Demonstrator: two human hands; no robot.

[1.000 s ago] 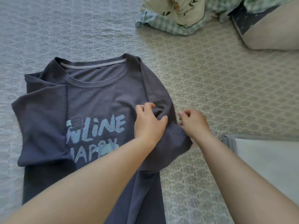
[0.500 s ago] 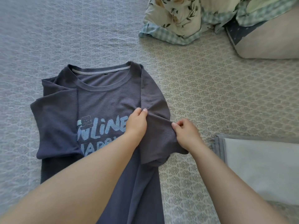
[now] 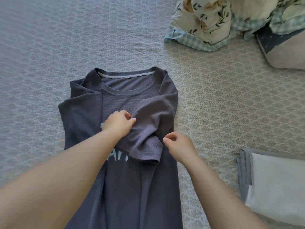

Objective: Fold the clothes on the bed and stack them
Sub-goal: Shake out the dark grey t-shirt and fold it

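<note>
A dark grey-blue t-shirt [image 3: 132, 187] with pale blue print lies face up on the bed, collar away from me. Its left sleeve [image 3: 79, 116] is folded in over the chest. My left hand [image 3: 118, 123] pinches the right sleeve [image 3: 148, 129] and holds it bunched over the chest, covering most of the print. My right hand [image 3: 179, 147] hovers with curled fingers at that sleeve's outer edge; whether it pinches the cloth is unclear. A folded stack of grey and white cloth [image 3: 274, 182] lies to the right.
The patterned bedspread [image 3: 222, 104] stretches all round the shirt. A crumpled floral and green-check cloth heap [image 3: 206, 25] lies at the far right. Beside it sits a beige pillow [image 3: 287, 53] with a dark blue dotted part.
Both hands carried the right sleeve leftward, folding it over the shirt's chest and hiding the print. My right hand has loosened at the sleeve's edge. The view shifted, so the shirt sits more central.
</note>
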